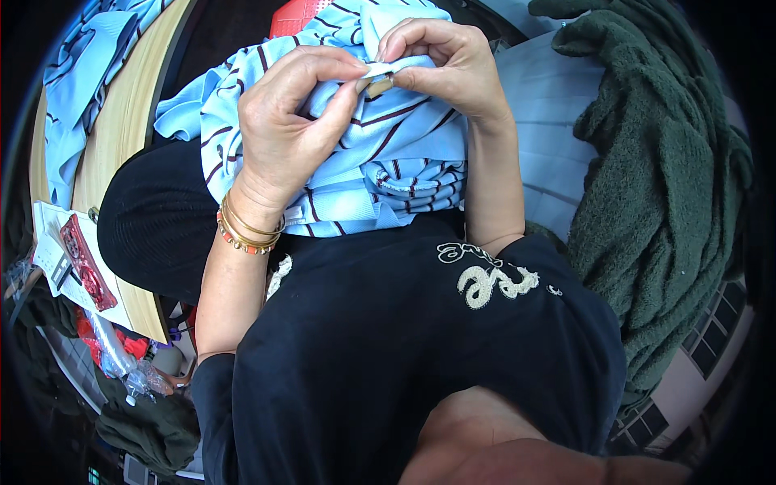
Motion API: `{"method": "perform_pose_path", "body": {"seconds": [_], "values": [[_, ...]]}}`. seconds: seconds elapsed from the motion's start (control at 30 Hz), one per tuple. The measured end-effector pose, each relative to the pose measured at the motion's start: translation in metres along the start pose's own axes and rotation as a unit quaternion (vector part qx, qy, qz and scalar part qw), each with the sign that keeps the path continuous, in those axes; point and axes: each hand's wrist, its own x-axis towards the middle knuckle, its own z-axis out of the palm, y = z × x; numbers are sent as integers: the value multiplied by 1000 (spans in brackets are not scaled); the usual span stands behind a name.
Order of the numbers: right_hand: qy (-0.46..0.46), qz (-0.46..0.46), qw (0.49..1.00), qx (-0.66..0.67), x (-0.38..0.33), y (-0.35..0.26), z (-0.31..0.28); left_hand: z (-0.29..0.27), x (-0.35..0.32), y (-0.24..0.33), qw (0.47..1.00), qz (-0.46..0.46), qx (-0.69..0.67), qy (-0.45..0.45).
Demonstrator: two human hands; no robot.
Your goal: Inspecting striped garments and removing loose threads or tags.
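A light blue shirt with dark stripes (pixel 404 162) lies bunched on my lap. My left hand (pixel 283 121) pinches a fold of its fabric between thumb and fingers; bangles ring that wrist. My right hand (pixel 444 65) grips the same fold from the other side, where a small white label (pixel 376 77) shows between the fingertips of both hands. The two hands touch over the label.
A dark green fleece garment (pixel 663 178) hangs at the right. A wooden table edge (pixel 121 121) runs along the left, with another striped blue garment (pixel 81 73) and a red object on paper (pixel 85 263). A pale cloth (pixel 550 121) lies behind the shirt.
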Motion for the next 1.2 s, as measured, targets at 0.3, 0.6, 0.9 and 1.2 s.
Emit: {"method": "perform_pose_path", "body": {"seconds": [0.3, 0.6, 0.9, 1.2], "values": [[7, -1, 1000, -5, 5, 0, 5, -2, -1, -4, 1000, -6, 6, 8], [6, -11, 1000, -21, 9, -6, 9, -6, 2, -3, 999, 28, 27, 24], [51, 52, 997, 4, 23, -17, 11, -3, 23, -4, 997, 23, 63, 47], [94, 61, 987, 116, 50, 33, 35, -14, 20, -54, 997, -13, 55, 53]]}}
